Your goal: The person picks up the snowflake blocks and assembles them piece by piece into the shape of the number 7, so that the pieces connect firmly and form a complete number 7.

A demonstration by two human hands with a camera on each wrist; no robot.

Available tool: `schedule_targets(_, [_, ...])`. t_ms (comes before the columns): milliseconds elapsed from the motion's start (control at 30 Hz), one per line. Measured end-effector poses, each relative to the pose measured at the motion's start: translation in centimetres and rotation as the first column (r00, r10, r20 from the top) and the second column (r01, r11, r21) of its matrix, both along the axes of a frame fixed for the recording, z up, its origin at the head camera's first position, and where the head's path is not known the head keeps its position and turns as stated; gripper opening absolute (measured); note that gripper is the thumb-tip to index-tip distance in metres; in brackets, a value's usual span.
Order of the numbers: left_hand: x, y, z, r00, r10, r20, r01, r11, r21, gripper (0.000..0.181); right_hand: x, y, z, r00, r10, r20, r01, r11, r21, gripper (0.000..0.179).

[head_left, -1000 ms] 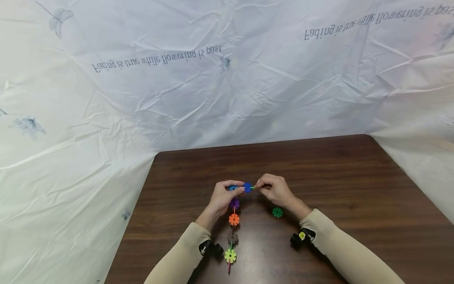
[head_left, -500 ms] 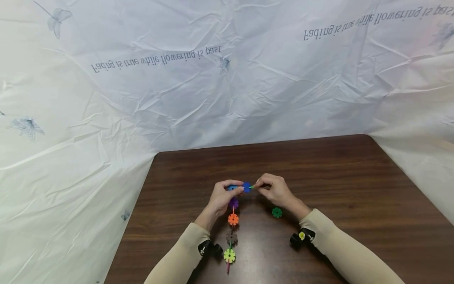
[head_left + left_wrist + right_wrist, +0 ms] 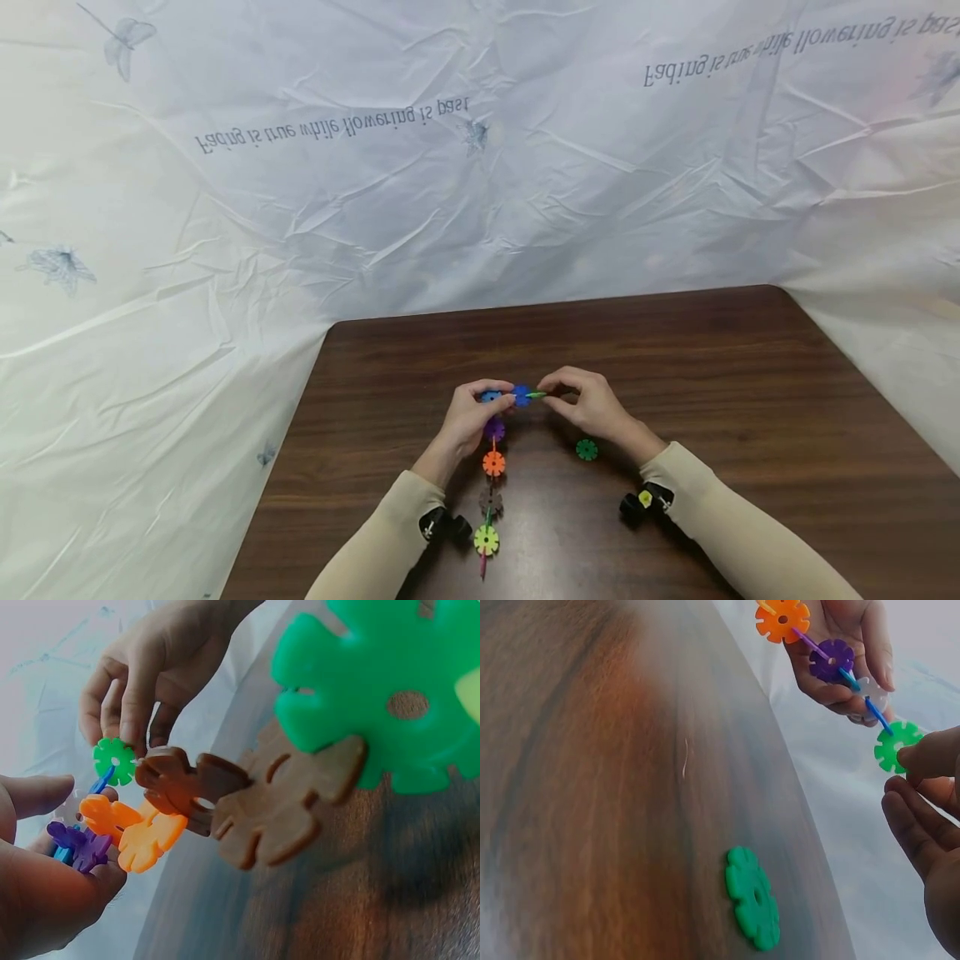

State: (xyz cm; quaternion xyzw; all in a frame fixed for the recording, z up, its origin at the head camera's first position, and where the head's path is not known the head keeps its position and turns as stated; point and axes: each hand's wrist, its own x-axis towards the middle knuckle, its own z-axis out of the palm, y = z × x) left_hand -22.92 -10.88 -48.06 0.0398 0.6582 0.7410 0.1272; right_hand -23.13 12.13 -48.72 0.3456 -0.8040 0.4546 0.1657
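Note:
A chain of notched plastic discs, set crosswise into each other, runs from my left hand (image 3: 467,417) toward the table's near side. My left thumb and fingers grip it near its far end, around a whitish disc (image 3: 871,695) beside the purple disc (image 3: 832,660). A blue disc (image 3: 522,395) sticks out past the fingertips. My right hand (image 3: 588,404) pinches the light green disc (image 3: 115,761) joined to that blue one. Down the chain follow an orange disc (image 3: 493,463), a brown disc (image 3: 491,502), a yellow-green disc (image 3: 486,540) and a pink disc (image 3: 483,567).
One loose dark green disc (image 3: 752,898) lies flat on the brown wooden table (image 3: 720,358), below the right hand. White printed sheeting (image 3: 480,208) hangs behind the table and at its sides. Black wrist cameras (image 3: 636,508) sit at the sleeves.
The right hand has shifted slightly right, and its fingertips have slid back so that more of the light green disc shows. The left hand and the chain stay nearly still.

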Motion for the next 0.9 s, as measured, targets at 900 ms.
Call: schedule_targets(900, [-0.2, 0.0, 0.2, 1.000, 0.009, -0.002, -0.009, 0.999, -0.052, 0.031, 0.9, 4.4, -0.4, 0.974, 0.049, 0.222, -0.123, 0.934, 0.335, 0.027])
